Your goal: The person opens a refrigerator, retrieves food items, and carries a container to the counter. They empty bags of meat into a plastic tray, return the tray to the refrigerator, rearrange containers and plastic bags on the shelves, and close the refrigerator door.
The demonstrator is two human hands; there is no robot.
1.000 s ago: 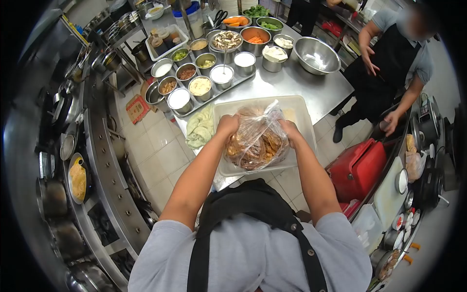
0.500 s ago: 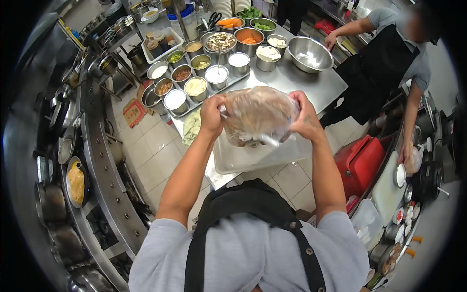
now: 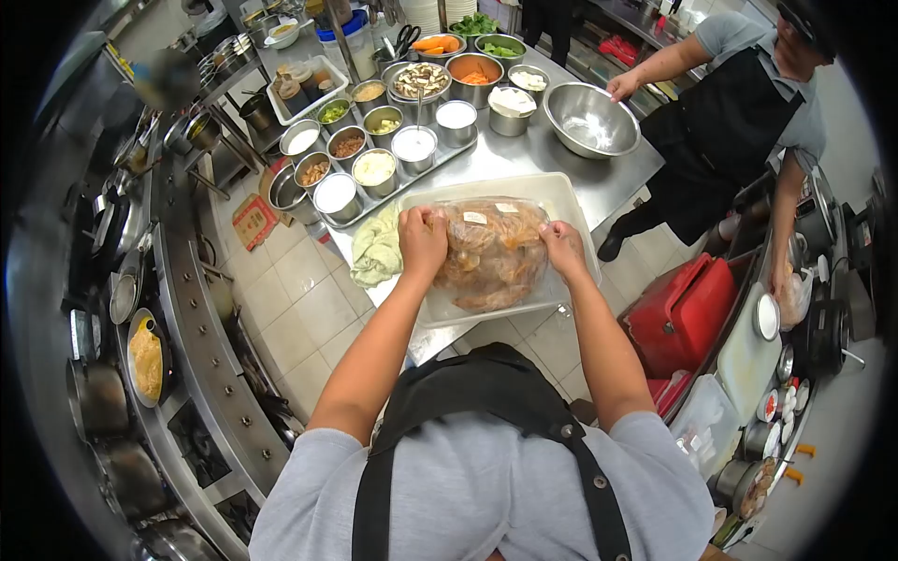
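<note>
A clear plastic bag of brown food [image 3: 494, 257] with two small white labels on top lies in a translucent white tub [image 3: 568, 208]. My left hand [image 3: 425, 241] pinches the bag's upper left edge, fingers closed on the plastic. At its upper right side, my right hand [image 3: 564, 251] has its fingers closed on the bag too. A crumpled pale green cloth [image 3: 377, 248] sits just left of the tub, on the steel table [image 3: 524, 154].
Metal pots of ingredients fill a tray [image 3: 412, 178] behind the tub. A co-worker [image 3: 739, 131] at the right touches the rim of a large steel bowl [image 3: 592, 120]. A red cooler box [image 3: 687, 309] stands at right. Stoves line the left.
The bag was gathered at the top, then lifted and turned over; now it is down in the tub, labels up. The co-worker has reached to the steel bowl and the right counter.
</note>
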